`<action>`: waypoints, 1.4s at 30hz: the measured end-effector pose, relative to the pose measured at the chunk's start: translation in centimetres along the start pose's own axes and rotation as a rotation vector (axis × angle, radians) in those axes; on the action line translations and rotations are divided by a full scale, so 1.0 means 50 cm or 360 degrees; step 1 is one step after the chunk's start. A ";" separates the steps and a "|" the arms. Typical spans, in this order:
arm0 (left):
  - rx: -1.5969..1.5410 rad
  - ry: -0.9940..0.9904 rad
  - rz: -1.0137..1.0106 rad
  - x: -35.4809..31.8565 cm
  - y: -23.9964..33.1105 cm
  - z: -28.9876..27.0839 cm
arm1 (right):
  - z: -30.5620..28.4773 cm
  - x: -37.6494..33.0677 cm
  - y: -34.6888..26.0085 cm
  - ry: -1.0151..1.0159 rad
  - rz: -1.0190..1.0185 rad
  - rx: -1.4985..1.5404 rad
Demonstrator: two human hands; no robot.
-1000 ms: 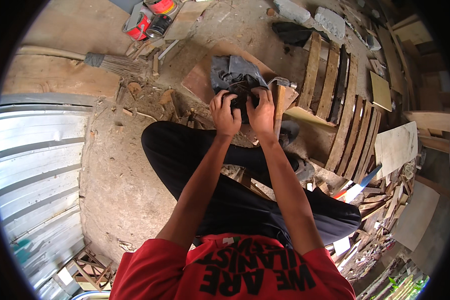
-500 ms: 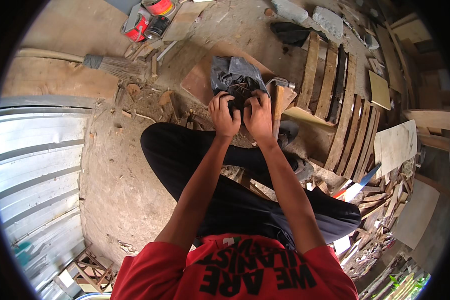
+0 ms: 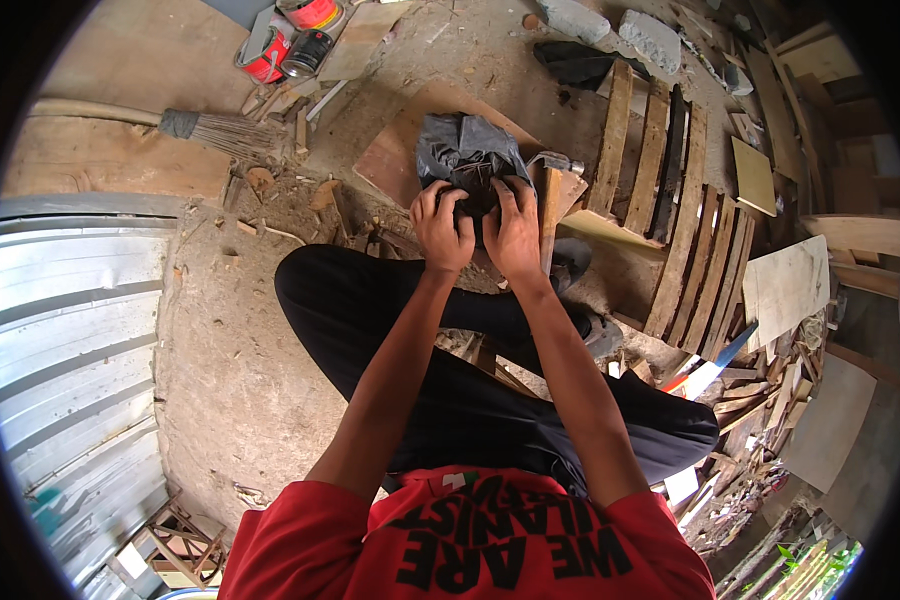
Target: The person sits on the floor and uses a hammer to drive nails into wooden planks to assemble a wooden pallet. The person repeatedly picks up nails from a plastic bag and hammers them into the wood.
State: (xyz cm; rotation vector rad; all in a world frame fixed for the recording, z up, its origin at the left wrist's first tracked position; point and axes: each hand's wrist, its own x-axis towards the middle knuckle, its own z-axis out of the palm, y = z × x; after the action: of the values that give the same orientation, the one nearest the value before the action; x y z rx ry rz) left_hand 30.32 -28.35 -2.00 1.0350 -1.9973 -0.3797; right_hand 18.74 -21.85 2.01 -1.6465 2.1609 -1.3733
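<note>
Dusty floor [image 3: 220, 340], scrap wood [image 3: 770, 400] and an open black bag [image 3: 445, 135]

Ribbed metal sheets [image 3: 80, 310] run down the left side, with plywood [image 3: 120, 165] beyond them and a broom [image 3: 215, 130] lying on the plywood's edge. Farther up sit red and dark cans [image 3: 308, 55]. A slatted pallet [image 3: 685, 260] fills the right middle; concrete lumps [image 3: 650, 40] lie past its far end, and the scrap wood spreads in a loose heap below it.

The bag is at upper middle, over a brown board [image 3: 380, 165], its mouth gaping. Thin bits [image 3: 478, 175] show in its dark inside. Its underside is hidden, so I cannot tell whether it rests on the board.

At the near left of the mouth, the left hand [image 3: 438, 235] has its fingers bent over the plastic, gripping it, thumb pointing inward. The right hand [image 3: 515, 232] grips the near right side the same way. The thumbs are near each other but apart. Some fingertips are lost against the dark plastic; how firmly they pinch cannot be told.

Just right of the right hand is a hammer [image 3: 549, 205], head at the far end. Black trousers [image 3: 360, 310] cover the bent legs under the forearms.
</note>
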 end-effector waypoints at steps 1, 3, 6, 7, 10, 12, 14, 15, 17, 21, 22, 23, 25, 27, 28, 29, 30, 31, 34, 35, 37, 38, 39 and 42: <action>-0.0004 0.0002 0.0001 0.000 -0.001 0.001 | 0.000 -0.001 -0.001 0.0019 0.0006 0.0026; -0.0014 0.0005 0.0002 0.000 -0.002 0.001 | 0.003 -0.002 -0.006 0.0086 0.0046 0.0066; -0.0063 0.0013 -0.0023 0.001 -0.002 0.000 | 0.007 -0.007 -0.017 0.0148 0.0114 0.0050; -0.0063 0.0008 -0.0025 0.001 -0.002 0.000 | 0.008 -0.007 -0.020 0.0163 0.0138 0.0033; -0.0050 -0.0006 -0.0023 0.000 -0.002 0.001 | 0.014 -0.014 -0.018 0.0208 0.0120 -0.0036; -0.0019 -0.0019 -0.0016 -0.002 -0.003 0.000 | 0.008 -0.017 -0.019 0.0093 0.0020 -0.0140; 0.0012 -0.0019 -0.0012 -0.004 -0.006 -0.001 | 0.002 -0.016 -0.022 0.0016 -0.0047 -0.0145; 0.0022 -0.0021 -0.0009 -0.005 -0.005 0.000 | -0.003 -0.018 -0.018 0.0000 -0.0063 -0.0106; 0.0013 -0.0028 -0.0026 -0.005 -0.005 0.001 | -0.002 -0.022 -0.013 0.0065 -0.0030 -0.0058; -0.0004 -0.0040 -0.0033 0.002 0.000 0.000 | 0.020 -0.024 -0.009 0.0229 0.0076 -0.0108; 0.0000 -0.0032 -0.0030 0.002 0.000 -0.001 | 0.022 -0.024 -0.010 0.0227 0.0081 -0.0140; 0.0004 -0.0024 -0.0028 0.001 0.000 -0.002 | 0.023 -0.024 -0.012 0.0228 0.0103 -0.0129; -0.0005 -0.0011 -0.0018 0.002 0.003 -0.002 | 0.021 -0.023 -0.014 0.0229 0.0144 -0.0113; -0.0023 -0.0001 -0.0006 0.003 0.003 -0.004 | 0.019 -0.020 -0.015 0.0181 0.0123 -0.0188; -0.0022 -0.0002 -0.0007 0.004 0.004 -0.005 | 0.019 -0.018 -0.015 0.0155 0.0112 -0.0225; -0.0021 -0.0002 -0.0008 0.005 0.005 -0.005 | 0.021 -0.014 -0.015 0.0163 0.0118 -0.0261; -0.0022 -0.0003 -0.0008 0.006 0.006 -0.005 | 0.023 -0.008 -0.013 0.0171 0.0126 -0.0299; -0.0025 -0.0007 -0.0009 0.007 0.008 -0.005 | 0.025 -0.003 -0.012 0.0179 0.0133 -0.0337; -0.0017 -0.0005 -0.0005 0.006 0.006 -0.004 | 0.029 0.010 -0.004 0.0156 0.0169 -0.0339; -0.0007 0.0001 -0.0002 0.004 0.004 -0.004 | 0.033 0.011 -0.003 0.0162 0.0178 -0.0330; -0.0006 0.0008 0.0004 0.005 0.005 -0.004 | 0.040 0.016 0.000 0.0180 0.0194 -0.0317; -0.0009 0.0007 0.0004 0.006 0.005 -0.003 | 0.043 0.020 0.002 0.0173 0.0216 -0.0336; -0.0011 0.0005 0.0003 0.006 0.005 -0.003 | 0.046 0.023 0.003 0.0165 0.0240 -0.0354; -0.0015 0.0012 0.0008 0.006 0.004 -0.002 | 0.050 0.029 0.003 0.0145 0.0271 -0.0395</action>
State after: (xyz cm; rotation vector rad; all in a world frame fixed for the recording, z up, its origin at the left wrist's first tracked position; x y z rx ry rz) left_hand 30.22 -28.44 -1.65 1.0240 -1.9892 -0.3814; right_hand 19.42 -24.48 1.07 -1.4537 2.5460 -1.1966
